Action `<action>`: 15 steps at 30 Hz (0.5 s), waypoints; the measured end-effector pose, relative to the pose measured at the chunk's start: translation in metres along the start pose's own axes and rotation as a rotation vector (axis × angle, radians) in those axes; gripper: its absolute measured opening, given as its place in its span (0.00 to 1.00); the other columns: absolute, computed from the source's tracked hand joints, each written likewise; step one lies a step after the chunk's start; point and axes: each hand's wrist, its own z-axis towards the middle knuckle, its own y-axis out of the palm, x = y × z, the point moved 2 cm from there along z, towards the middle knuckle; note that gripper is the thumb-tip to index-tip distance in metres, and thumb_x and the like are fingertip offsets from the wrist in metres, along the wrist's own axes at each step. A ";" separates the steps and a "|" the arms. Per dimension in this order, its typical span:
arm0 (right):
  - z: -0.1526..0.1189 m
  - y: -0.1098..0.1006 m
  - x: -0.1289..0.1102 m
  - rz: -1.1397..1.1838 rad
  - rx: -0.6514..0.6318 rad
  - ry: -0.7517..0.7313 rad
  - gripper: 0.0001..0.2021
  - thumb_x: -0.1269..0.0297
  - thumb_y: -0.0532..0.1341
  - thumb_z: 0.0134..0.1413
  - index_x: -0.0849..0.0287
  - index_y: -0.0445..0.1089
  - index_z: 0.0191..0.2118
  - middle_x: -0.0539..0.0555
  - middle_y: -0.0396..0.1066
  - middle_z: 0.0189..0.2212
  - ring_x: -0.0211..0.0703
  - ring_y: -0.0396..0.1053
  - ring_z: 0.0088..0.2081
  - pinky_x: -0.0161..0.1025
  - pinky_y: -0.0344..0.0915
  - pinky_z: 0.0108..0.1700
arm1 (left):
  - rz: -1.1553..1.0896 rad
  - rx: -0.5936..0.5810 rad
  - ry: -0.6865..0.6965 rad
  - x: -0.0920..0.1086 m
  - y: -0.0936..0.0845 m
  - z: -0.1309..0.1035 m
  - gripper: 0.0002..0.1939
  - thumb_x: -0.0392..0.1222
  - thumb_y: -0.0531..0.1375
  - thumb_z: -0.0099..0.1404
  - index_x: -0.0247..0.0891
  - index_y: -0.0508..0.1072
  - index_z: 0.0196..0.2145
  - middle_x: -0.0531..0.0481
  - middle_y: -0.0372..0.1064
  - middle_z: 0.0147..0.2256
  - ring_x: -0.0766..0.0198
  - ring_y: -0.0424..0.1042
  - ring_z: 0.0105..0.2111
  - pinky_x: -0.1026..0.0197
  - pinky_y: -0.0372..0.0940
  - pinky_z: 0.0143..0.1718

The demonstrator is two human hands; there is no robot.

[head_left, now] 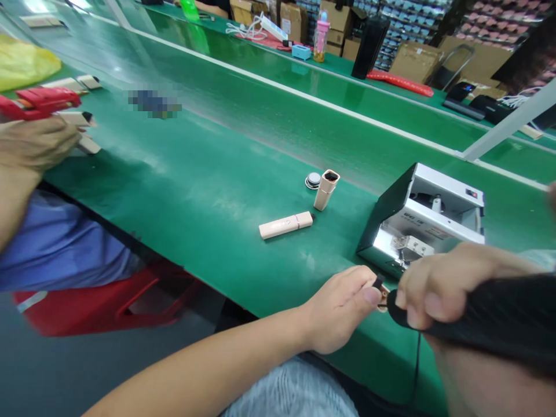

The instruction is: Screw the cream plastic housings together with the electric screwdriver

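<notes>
My left hand [343, 310] pinches a small pink and black part [381, 291] at the near edge of the green belt [208, 191]. My right hand [452, 284] grips a black power tool [486, 321] whose tip meets that part. Just behind both hands stands a silver and black metal box [423, 223] with an open front. A pink stick-shaped casing [285, 225] lies flat on the belt, and a short pink tube [325, 189] stands upright beside a small round silver disc [312, 180].
At the left a co-worker's hand [37, 142] holds a red tool [41, 101] among pale casings [82, 119]. A yellow bag [24, 63] lies beyond. Across the belt are cardboard boxes [414, 61], a pink bottle [321, 37], a white power strip [273, 27] and a slanted metal post [508, 124].
</notes>
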 end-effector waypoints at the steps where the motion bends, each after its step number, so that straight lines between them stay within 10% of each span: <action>1: -0.002 0.000 0.002 0.011 -0.008 0.000 0.07 0.45 0.66 0.74 0.37 0.79 0.49 0.45 0.64 0.21 0.46 0.60 0.17 0.47 0.69 0.22 | 0.012 0.008 0.008 0.000 0.000 0.000 0.39 0.76 0.37 0.79 0.40 0.69 0.37 0.46 0.71 0.37 0.55 0.70 0.39 0.52 0.68 0.46; 15: 0.001 -0.003 0.010 0.050 -0.032 0.098 0.24 0.39 0.73 0.58 0.30 0.74 0.58 0.50 0.72 0.29 0.63 0.77 0.33 0.54 0.77 0.24 | 0.065 0.064 0.113 -0.003 0.000 0.001 0.36 0.71 0.34 0.81 0.42 0.64 0.35 0.48 0.68 0.35 0.57 0.69 0.35 0.52 0.69 0.43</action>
